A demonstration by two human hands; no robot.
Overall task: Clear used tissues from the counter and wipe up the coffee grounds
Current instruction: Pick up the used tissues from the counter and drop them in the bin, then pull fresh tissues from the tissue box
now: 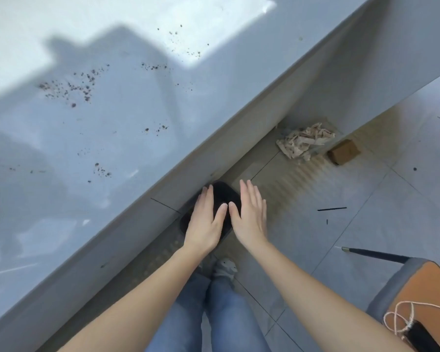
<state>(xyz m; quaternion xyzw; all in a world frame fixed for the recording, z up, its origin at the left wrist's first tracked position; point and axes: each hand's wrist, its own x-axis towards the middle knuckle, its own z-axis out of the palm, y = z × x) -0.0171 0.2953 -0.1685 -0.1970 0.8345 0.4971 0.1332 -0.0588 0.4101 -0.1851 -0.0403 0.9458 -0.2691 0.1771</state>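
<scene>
Both hands flat, fingers spread, empty — left hand [205, 222] and right hand [249, 219] hover over black bin [222, 196] on floor, below tabletop [127, 138] edge. Coffee grounds [69, 90] lie scattered in several patches across tabletop, unwiped. No tissues visible on tabletop; crumpled brown paper [304, 142] sits on floor near small box [343, 151]. Risks: no cloth in hand — bare palms would smear grounds; sweeping toward edge could miss bin, spill onto floor; far specks near sunlit patch easily overlooked.
</scene>
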